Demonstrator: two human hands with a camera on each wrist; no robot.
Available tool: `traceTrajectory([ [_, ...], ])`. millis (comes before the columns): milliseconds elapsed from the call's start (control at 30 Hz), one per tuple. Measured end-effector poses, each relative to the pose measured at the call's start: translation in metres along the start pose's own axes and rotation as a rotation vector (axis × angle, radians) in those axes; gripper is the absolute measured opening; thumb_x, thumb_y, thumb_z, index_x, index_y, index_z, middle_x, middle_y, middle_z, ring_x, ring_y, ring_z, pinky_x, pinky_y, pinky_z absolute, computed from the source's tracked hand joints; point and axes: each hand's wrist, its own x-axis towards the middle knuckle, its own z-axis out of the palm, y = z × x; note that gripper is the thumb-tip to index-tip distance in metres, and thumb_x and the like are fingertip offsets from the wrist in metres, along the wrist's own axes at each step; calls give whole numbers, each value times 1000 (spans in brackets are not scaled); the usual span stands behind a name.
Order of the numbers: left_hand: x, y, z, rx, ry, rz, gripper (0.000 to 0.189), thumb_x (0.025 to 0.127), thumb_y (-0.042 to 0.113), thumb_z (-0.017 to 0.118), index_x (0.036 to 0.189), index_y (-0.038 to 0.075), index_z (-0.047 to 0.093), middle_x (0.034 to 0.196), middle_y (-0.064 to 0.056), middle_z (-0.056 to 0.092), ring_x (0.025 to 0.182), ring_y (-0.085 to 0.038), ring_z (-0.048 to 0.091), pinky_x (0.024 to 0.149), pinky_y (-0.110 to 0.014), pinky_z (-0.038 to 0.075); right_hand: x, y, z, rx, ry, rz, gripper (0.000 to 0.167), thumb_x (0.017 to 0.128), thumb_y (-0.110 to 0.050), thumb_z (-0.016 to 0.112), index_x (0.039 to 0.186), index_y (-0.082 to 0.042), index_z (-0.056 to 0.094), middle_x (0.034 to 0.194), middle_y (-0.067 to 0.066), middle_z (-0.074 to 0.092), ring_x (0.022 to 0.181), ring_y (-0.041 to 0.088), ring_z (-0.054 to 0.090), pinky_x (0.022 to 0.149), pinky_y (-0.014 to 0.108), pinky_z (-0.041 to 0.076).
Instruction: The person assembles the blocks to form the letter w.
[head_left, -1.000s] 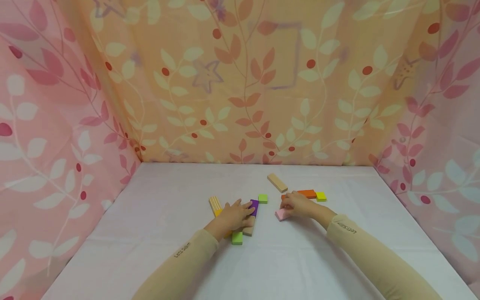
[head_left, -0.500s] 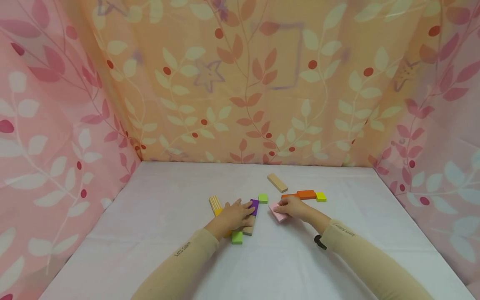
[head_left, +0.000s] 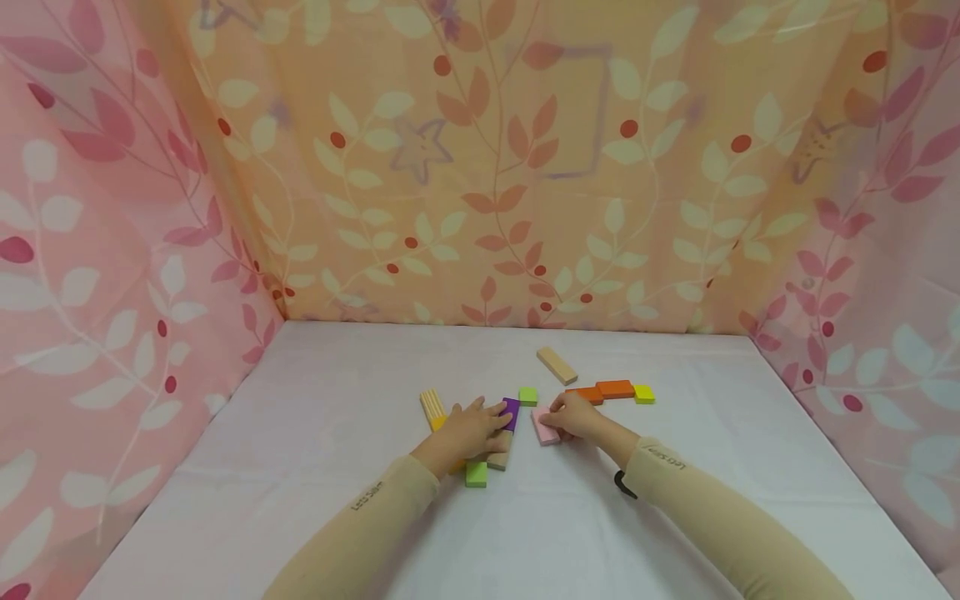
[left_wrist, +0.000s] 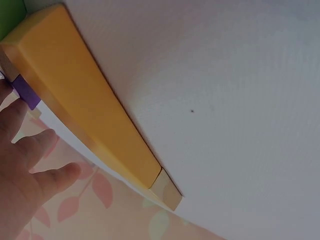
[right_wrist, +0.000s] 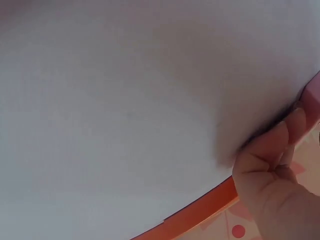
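Observation:
My right hand [head_left: 581, 418] pinches a pink block [head_left: 543, 427] at its right side, low over the white table. Its thumb and fingers come together on the block in the right wrist view. Spread fingers of my left hand [head_left: 467, 435] rest over a purple block [head_left: 512, 410] and a plain wooden block [head_left: 498, 460] lined up with it. Beneath that palm a yellow block [left_wrist: 85, 95] is mostly hidden from the head view; the left wrist view shows it whole. A pale ridged wooden piece [head_left: 432, 405] extends beyond its far end.
Green blocks lie at the purple block's far end [head_left: 528, 396] and near the left wrist [head_left: 476, 475]. Behind the right hand are two orange blocks [head_left: 616, 389], a yellow block [head_left: 644, 394] and a plain wooden block [head_left: 557, 365]. Patterned curtains [head_left: 480, 167] surround the table.
My right hand has slid the pink block leftward toward the purple one and turned it to run nearly parallel with it. The left hand has stayed in place.

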Motion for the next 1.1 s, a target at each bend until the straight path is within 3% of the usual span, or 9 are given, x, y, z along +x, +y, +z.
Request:
traceTrajectory([
  [433, -1, -1, 0, -23, -4, 3, 60, 95, 50, 52, 148, 24, 43, 157, 4, 31, 144, -32, 24, 107, -63, 27, -2, -1, 0, -23, -15, -13, 29, 91, -29, 69, 84, -5, 55, 70, 5, 52, 60, 15, 47, 53, 22, 39],
  [700, -2, 0, -1, -37, -7, 0, 60, 95, 49, 53, 148, 24, 43, 157, 4, 31, 144, -32, 24, 108, -63, 26, -2, -2, -4, -11, -71, 10, 27, 92, -30, 68, 90, -4, 60, 69, 3, 50, 61, 15, 46, 55, 22, 37],
  [900, -2, 1, -1, -43, -7, 2, 60, 95, 49, 53, 148, 23, 43, 157, 3, 32, 144, -33, 24, 108, -63, 26, 0, -2, -4, -18, -83, 27, 29, 93, -32, 66, 84, -5, 60, 64, 2, 48, 57, 14, 44, 52, 22, 35],
  [1100, -2, 1, -2, -43, -12, -7, 59, 95, 48, 53, 148, 24, 43, 157, 3, 31, 144, -32, 24, 108, -62, 26, 3, -5, -2, -75, -64, 4, 40, 89, -40, 69, 93, -4, 53, 75, 5, 52, 61, 15, 45, 51, 22, 37],
])
